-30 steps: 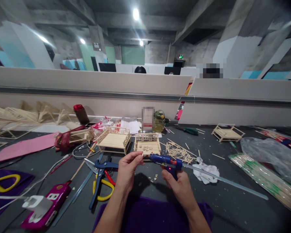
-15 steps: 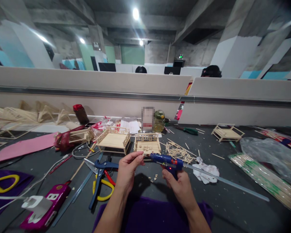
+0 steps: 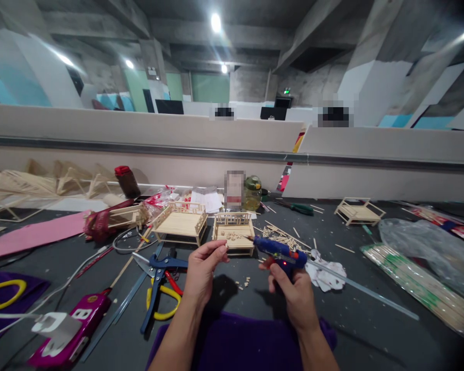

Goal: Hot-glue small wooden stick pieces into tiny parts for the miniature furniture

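My right hand (image 3: 292, 288) is wrapped round the grip of a blue glue gun (image 3: 276, 249), its nozzle pointing left and a long clear glue stick (image 3: 365, 290) sticking out behind. My left hand (image 3: 204, 268) is closed in a pinch; a tiny pale bit shows at the fingertips, too small to name. Just beyond the hands stands a small wooden stick-built bench (image 3: 234, 224) with several little wood bits on its seat. Left of it is a larger stick-built model (image 3: 180, 224). Several cut wood bits (image 3: 243, 283) lie on the dark table between my hands.
Blue cutters (image 3: 158, 275) and yellow-handled scissors (image 3: 164, 304) lie left of my left arm. A magenta power strip (image 3: 71, 330) with a white plug is at the front left. Loose sticks (image 3: 282, 234), crumpled paper (image 3: 327, 273) and bagged sticks (image 3: 417, 283) lie right.
My right hand has drawn the glue gun to the right, so its nozzle is now away from my left fingertips. The left hand keeps its pinch in nearly the same place.
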The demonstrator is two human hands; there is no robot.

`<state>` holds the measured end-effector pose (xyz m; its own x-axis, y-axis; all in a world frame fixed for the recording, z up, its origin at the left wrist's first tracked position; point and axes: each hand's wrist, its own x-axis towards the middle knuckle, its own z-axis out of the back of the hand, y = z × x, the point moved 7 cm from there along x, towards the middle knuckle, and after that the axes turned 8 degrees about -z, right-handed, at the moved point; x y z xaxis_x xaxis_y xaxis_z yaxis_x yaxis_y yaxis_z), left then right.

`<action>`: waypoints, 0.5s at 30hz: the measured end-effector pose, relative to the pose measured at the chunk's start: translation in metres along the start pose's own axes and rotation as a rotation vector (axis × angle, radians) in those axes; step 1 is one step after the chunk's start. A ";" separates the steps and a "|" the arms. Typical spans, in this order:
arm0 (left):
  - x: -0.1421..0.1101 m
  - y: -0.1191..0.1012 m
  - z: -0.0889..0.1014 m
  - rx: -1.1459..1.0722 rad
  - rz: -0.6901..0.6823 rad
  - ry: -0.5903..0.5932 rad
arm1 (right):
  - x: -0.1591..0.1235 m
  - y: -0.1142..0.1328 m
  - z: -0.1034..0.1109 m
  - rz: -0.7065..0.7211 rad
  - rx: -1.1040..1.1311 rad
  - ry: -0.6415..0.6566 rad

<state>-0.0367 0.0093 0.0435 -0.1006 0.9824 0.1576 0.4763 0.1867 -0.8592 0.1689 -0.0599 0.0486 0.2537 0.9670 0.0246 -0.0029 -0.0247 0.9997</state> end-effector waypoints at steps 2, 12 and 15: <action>0.001 0.000 0.001 0.003 0.004 -0.009 | 0.001 -0.003 0.020 -0.032 -0.009 -0.123; 0.002 0.000 -0.005 0.055 -0.018 0.028 | -0.004 -0.043 0.128 -0.327 -0.191 -0.572; 0.002 0.000 -0.008 0.075 -0.025 0.033 | -0.004 -0.054 0.133 -0.402 -0.011 -0.563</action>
<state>-0.0303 0.0111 0.0479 -0.0822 0.9776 0.1939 0.4071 0.2106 -0.8888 0.2965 -0.0962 -0.0064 0.7010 0.6213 -0.3501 0.1874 0.3133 0.9310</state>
